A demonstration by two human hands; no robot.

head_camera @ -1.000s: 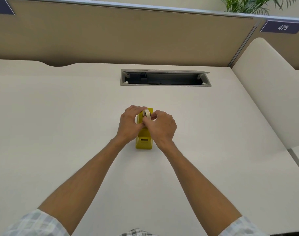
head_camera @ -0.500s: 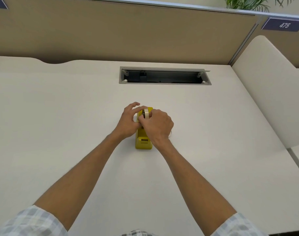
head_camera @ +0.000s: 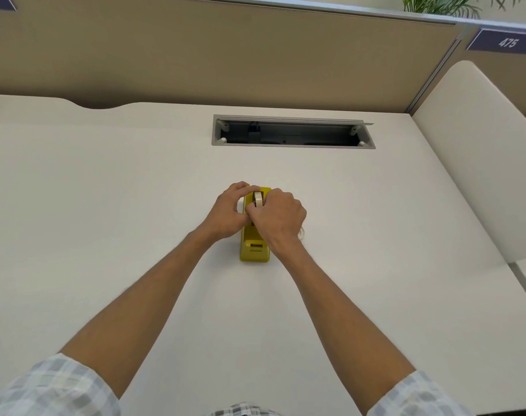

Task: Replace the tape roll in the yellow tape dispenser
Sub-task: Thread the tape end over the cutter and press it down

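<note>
Both hands grip mid-desk (head_camera: 105,205): left hand (head_camera: 225,213) clasps the yellow tape dispenser (head_camera: 254,247), right hand (head_camera: 278,217) pinches its tape roll (head_camera: 258,199), far from edges.

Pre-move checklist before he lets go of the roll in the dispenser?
1. Tape roll sits upright in the yellow tape dispenser: ok.
2. Roll fully seated on its hub: cannot tell, fingers cover it.
3. Left hand steadies the dispenser's side: ok.
4. Right hand grip on the roll: cannot tell, fingertips hidden.
5. Cutter end unobstructed: ok.
6. Whitish ring beside the right hand, maybe the old roll: cannot tell.
</note>
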